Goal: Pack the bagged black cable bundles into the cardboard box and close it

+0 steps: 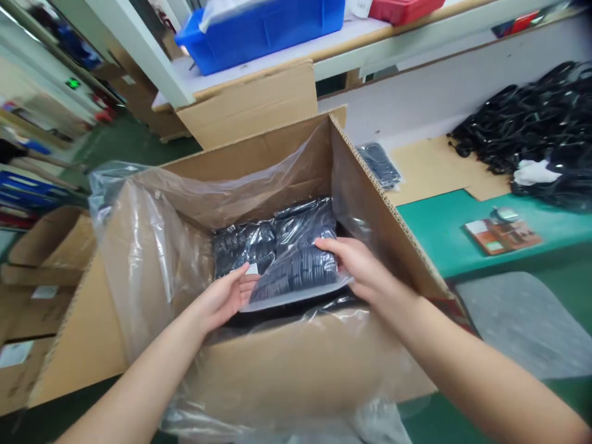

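My right hand (pixel 354 259) grips the right side of a clear plastic bag (pixel 300 271) packed with coiled black cables, thumb on top. My left hand (pixel 231 293) is beside the bag's left edge, its thumb apart and its fingers stretched toward it; whether the fingertips reach under the bag I cannot tell. The bag is tilted inside a large open cardboard box (pixel 287 357) lined with a clear plastic liner (pixel 157 246). Under and behind it lie similar bags of black items (pixel 245 243), one with a small white label.
On the green bench (pixel 435 228) at right lie a bagged black item (pixel 379 165), an orange-brown packet (pixel 502 236) and a heap of black cables (pixel 536 117). A blue bin (pixel 268 34) and red bin (pixel 404 9) stand on the shelf. More cartons (pixel 28 314) are stacked left.
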A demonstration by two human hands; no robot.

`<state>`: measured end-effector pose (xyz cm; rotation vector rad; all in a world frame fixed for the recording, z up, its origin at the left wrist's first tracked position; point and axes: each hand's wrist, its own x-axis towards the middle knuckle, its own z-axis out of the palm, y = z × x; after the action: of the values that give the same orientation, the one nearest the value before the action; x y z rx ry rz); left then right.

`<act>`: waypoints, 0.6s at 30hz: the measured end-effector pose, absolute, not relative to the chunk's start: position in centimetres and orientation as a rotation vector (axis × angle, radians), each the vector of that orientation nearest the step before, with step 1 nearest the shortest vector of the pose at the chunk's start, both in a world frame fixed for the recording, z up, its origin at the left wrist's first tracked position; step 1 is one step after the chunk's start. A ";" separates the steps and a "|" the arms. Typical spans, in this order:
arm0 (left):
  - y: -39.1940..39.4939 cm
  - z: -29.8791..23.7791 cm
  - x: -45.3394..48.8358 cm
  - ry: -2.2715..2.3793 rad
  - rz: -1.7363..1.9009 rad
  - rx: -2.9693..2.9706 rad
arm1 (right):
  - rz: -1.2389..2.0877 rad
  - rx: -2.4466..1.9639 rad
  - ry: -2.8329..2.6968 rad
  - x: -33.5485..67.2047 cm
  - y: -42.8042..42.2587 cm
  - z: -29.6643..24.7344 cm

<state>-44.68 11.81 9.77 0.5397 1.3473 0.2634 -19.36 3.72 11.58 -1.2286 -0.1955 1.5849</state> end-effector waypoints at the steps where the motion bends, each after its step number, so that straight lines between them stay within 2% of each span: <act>1: 12.2 9.6 -44.2 1.332 0.206 0.515 | 1.595 -1.191 -0.176 -19.3 3.5 11.2; 5: 12.6 8.8 -42.4 1.275 0.102 0.398 | 1.622 -1.064 -0.067 -19.1 2.7 10.0; 12: 10.8 8.6 -40.1 1.245 0.216 0.248 | 1.624 -1.019 0.086 -18.5 2.1 10.0; 18: 8.6 11.3 -39.8 1.261 0.331 0.261 | 1.684 -1.068 0.040 -18.1 0.2 10.7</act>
<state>-39.79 8.56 11.30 0.2614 1.2611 0.3309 -18.15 0.17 10.70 -1.0678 0.0400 1.6841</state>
